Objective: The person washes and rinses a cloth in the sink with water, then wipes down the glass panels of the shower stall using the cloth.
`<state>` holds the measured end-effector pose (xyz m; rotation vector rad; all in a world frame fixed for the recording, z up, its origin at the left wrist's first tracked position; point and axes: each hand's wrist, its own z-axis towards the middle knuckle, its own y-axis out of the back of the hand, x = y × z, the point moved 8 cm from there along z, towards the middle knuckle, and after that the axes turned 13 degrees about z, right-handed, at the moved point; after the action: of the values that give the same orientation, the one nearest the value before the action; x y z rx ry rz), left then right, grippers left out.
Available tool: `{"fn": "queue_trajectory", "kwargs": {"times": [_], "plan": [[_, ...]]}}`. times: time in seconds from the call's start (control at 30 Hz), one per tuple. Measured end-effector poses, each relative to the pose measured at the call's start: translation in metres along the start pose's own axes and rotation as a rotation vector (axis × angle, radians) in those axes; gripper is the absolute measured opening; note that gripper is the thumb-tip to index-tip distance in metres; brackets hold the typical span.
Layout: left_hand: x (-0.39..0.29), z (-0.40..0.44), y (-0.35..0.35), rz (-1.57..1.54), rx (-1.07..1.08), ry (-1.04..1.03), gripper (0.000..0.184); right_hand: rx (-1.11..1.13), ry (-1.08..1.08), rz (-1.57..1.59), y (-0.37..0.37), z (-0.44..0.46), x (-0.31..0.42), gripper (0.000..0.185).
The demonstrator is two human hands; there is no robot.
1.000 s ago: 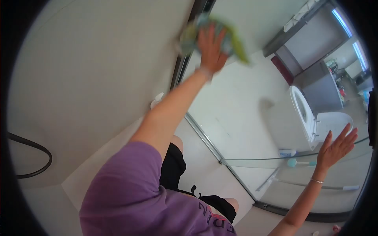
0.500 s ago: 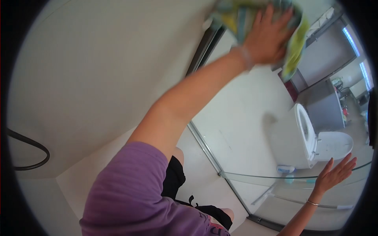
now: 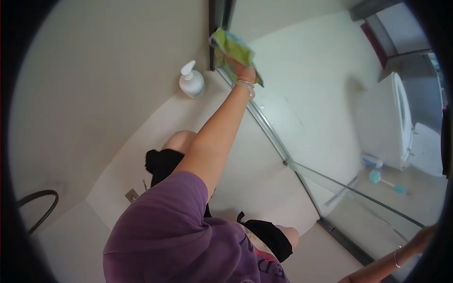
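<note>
My left hand [image 3: 243,70] is wrapped in a green and blue patterned cloth [image 3: 236,49], at the upper end of the metal floor track [image 3: 269,125] beside the dark frame post [image 3: 218,35]. The cloth hides most of its fingers. At the right edge of the view, my right hand [image 3: 422,241] is by the lower end of the glass panel's edge [image 3: 368,195]. Its fingers are dark and partly cut off, so its grip cannot be made out. A white pump bottle [image 3: 192,84] stands by the wall, left of the cloth.
Beyond the glass are a white toilet [image 3: 384,118], a bottle [image 3: 372,161] lying beside it and a turquoise brush [image 3: 387,182]. A floor drain [image 3: 132,195] lies at the lower left, and a dark hose [image 3: 40,195] loops near the left wall.
My left hand has come down and to the left with the cloth, from high on the right to the track's end. My right hand has moved down and right. The view has shifted, showing the pump bottle.
</note>
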<state>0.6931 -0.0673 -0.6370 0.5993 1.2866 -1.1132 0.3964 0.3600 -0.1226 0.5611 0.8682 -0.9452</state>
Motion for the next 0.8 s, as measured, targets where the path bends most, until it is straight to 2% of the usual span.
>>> {"fn": "queue_trajectory", "kwargs": {"times": [0.1,0.13,0.17,0.2,0.23,0.37,0.47,0.53,0.6,0.63,0.73,0.8], "plan": [[0.149,-0.034,0.018,-0.241,-0.046,0.549,0.051,-0.096,-0.104,0.275,0.030,0.033,0.037,0.042],[0.145,-0.055,0.020,-0.326,-0.059,0.746,0.050,-0.117,-0.136,0.366,0.038,0.045,0.050,0.042],[0.159,-0.069,0.026,-0.320,-0.071,0.769,0.050,-0.139,-0.180,0.456,0.041,0.055,0.051,0.043],[0.174,-0.083,0.024,-0.322,-0.080,0.788,0.051,-0.336,-0.040,0.269,0.041,0.068,0.050,0.037],[0.184,-0.099,0.024,-0.330,-0.090,0.803,0.052,-0.232,-0.115,0.378,0.037,0.063,0.040,0.038],[0.172,-0.194,0.018,-0.309,-0.224,0.998,0.074,-0.166,-0.161,0.439,0.037,0.074,0.055,0.043],[0.131,-0.278,-0.002,-0.583,-0.082,1.262,0.074,-0.152,-0.164,0.447,0.038,0.076,0.060,0.047],[0.119,-0.340,-0.010,-0.651,-0.020,1.447,0.076,-0.148,-0.162,0.459,0.042,0.076,0.064,0.049],[0.096,-0.379,-0.013,-0.599,-0.075,1.555,0.076,-0.134,-0.161,0.458,0.044,0.074,0.066,0.052],[0.087,-0.389,-0.013,-0.571,-0.105,1.609,0.076,-0.124,-0.162,0.462,0.045,0.074,0.064,0.053],[0.105,-0.358,-0.018,-0.609,-0.029,1.571,0.076,-0.112,-0.171,0.467,0.048,0.073,0.066,0.058],[0.123,-0.294,-0.011,-0.566,-0.031,1.409,0.082,-0.101,-0.198,0.465,0.049,0.071,0.071,0.059]]}}
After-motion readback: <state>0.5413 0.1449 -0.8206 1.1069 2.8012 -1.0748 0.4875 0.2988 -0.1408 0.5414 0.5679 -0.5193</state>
